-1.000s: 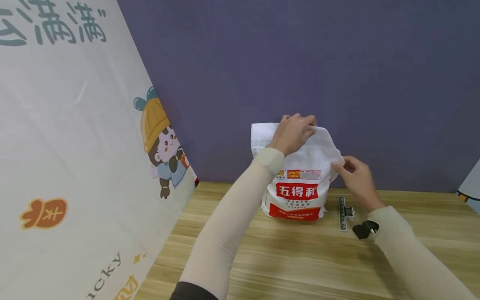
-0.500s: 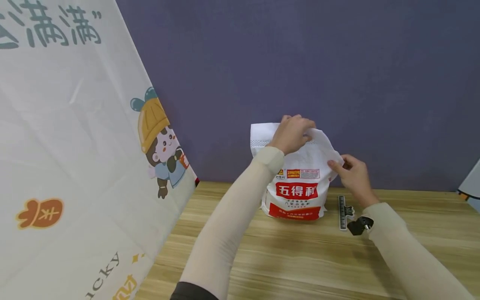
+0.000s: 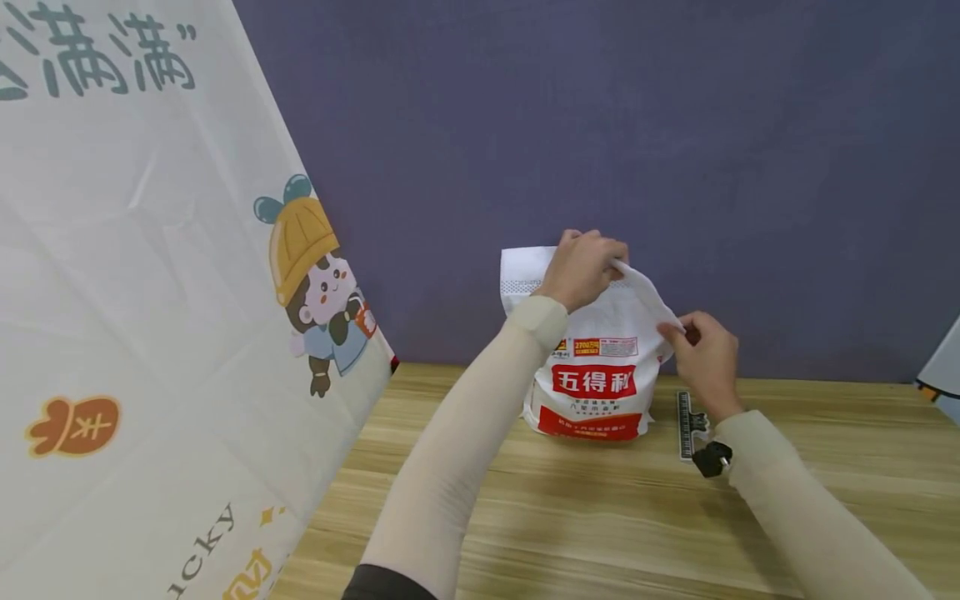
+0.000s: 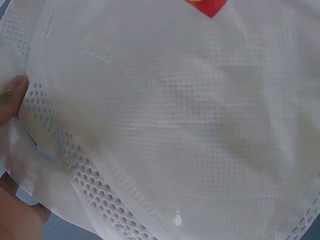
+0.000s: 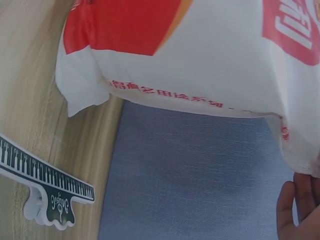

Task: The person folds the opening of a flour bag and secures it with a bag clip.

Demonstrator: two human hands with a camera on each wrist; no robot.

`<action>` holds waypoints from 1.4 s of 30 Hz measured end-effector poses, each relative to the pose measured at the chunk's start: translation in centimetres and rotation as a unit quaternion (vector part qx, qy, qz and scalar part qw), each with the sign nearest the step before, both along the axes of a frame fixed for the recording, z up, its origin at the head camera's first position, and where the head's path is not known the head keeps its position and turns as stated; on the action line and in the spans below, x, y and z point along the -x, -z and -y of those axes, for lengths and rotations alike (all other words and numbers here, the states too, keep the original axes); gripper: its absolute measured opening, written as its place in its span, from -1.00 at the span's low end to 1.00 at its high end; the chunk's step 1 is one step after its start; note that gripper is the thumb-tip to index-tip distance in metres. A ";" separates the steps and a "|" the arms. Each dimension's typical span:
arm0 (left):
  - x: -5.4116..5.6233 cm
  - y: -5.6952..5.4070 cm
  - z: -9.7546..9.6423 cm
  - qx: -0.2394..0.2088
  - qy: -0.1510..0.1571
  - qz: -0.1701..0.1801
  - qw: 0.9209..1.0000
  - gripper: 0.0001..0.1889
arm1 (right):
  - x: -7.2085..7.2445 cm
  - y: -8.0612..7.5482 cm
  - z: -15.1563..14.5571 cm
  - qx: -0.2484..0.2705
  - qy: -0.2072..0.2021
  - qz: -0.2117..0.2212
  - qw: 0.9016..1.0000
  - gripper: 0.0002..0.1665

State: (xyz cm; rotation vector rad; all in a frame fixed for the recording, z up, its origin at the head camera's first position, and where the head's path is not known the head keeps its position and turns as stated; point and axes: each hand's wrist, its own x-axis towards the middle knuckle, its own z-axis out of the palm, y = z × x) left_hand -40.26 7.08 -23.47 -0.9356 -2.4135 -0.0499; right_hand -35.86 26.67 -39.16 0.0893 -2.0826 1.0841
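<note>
A white flour bag with red printed panels stands upright on the wooden table. My left hand grips its top edge near the middle, fingers curled over behind it. Close up in the left wrist view, the thumb presses on the perforated band along the bag's top. My right hand pinches the upper right corner between thumb and fingers. Between both hands, the top edge slopes down to the right as a narrow fold. In the right wrist view, fingertips are at the bag's corner.
Right of the bag lies a long clip with a piano-key pattern, partly behind the black device at my right wrist. A dark blue panel rises behind the table. A printed white sheet borders the left.
My right hand has shifted slightly left with the bag's corner, and the top edge between the hands has drawn into a narrow fold. The left hand has hardly moved.
</note>
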 end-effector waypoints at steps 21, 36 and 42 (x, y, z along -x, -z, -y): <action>-0.5 -0.1 2.1 -0.014 0.015 -0.024 1.000 -0.86 | -1.2 -0.2 1.9 -0.129 0.024 -0.089 0.987 -0.85; -0.7 -0.1 2.1 -0.017 0.015 -0.011 1.000 -0.89 | -1.7 -0.3 2.2 -0.119 0.022 -0.119 0.986 -0.86; -0.7 0.2 1.9 -0.031 0.024 0.018 0.999 -0.84 | -1.4 0.4 2.1 -0.103 0.003 -0.124 0.987 -0.86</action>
